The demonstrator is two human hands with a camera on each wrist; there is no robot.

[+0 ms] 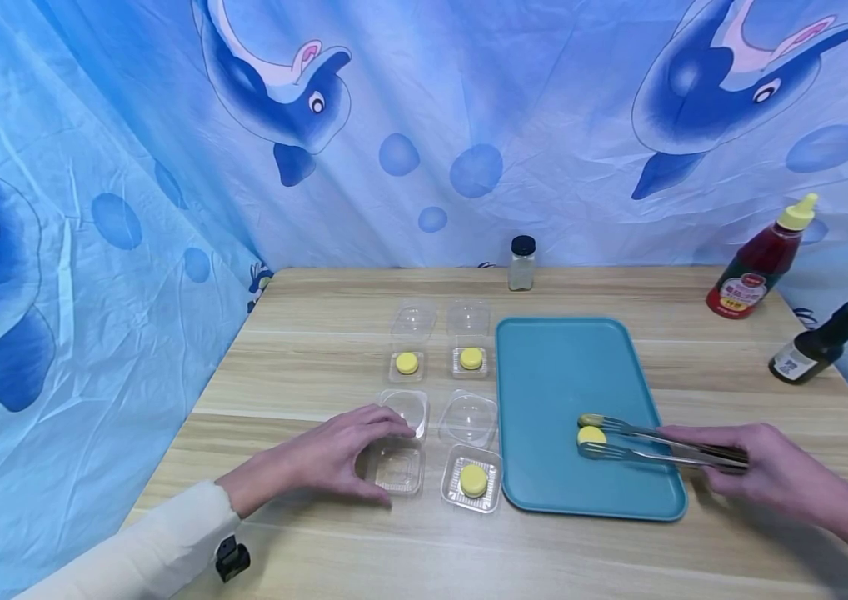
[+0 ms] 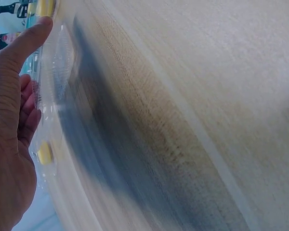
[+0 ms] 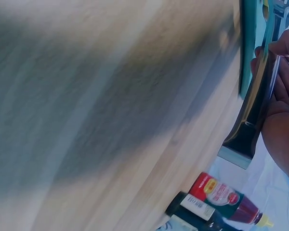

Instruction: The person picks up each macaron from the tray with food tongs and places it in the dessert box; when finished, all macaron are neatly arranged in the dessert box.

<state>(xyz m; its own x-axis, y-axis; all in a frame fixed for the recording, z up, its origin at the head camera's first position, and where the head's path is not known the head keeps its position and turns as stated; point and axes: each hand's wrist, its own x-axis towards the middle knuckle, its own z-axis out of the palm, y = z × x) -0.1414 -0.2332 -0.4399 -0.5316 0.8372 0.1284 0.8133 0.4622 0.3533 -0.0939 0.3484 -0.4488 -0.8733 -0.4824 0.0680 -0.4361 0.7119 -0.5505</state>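
My right hand (image 1: 750,457) grips metal tongs (image 1: 682,447) by the handle. Their tips lie on either side of a small yellow macaron-like round (image 1: 591,437) on the blue tray (image 1: 570,367); whether they squeeze it I cannot tell. Over the left edge of a clear plastic box (image 1: 397,468), its lid (image 1: 407,408) folded back, my left hand (image 1: 345,454) is held with thumb and fingers apart. No yellow round shows inside that box. Three other clear boxes each hold one: front right (image 1: 473,481), back left (image 1: 406,362) and back right (image 1: 471,358).
A small black-capped jar (image 1: 521,263) stands at the table's back edge. Towards the right edge are a red sauce bottle (image 1: 755,265) with a yellow tip and a dark bottle (image 1: 821,343). A blue dolphin-print curtain (image 1: 424,108) hangs behind the table.
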